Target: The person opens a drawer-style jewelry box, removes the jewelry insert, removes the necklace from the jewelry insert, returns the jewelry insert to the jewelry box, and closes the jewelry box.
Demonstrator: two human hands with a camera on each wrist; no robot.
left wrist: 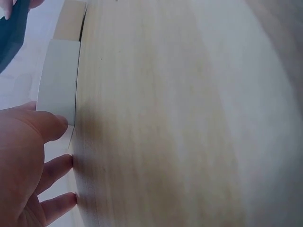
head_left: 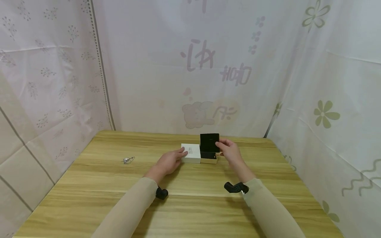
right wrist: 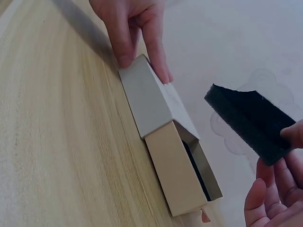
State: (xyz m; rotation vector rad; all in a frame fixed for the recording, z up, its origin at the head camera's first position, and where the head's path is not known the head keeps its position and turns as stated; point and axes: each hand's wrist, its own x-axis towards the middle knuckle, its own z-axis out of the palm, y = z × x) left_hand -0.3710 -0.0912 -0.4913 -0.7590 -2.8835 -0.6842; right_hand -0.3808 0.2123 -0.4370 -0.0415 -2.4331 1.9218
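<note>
Pinching black foam (head_left: 208, 142) – right hand (head_left: 232, 152); left hand (head_left: 169, 161) – gripping the white box sleeve (head_left: 191, 154)

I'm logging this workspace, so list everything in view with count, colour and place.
Table: 1, wood-toned, foreground
Box cover: 1, white with print, toward the table's back
Tray: 1, tan, dark inside, projecting from the box cover's right end
Foam pad: 1, black, above the tray
Small tangled item: 1, silvery, table's left side
Patterned fabric: count unclear, pale, behind and both sides
Wrist cameras: 2, black, left and right
Sleeves: 2, beige, left and right
Left grip: 1, bare, holding the box cover
Right grip: 1, bare, pinching the foam pad
</note>
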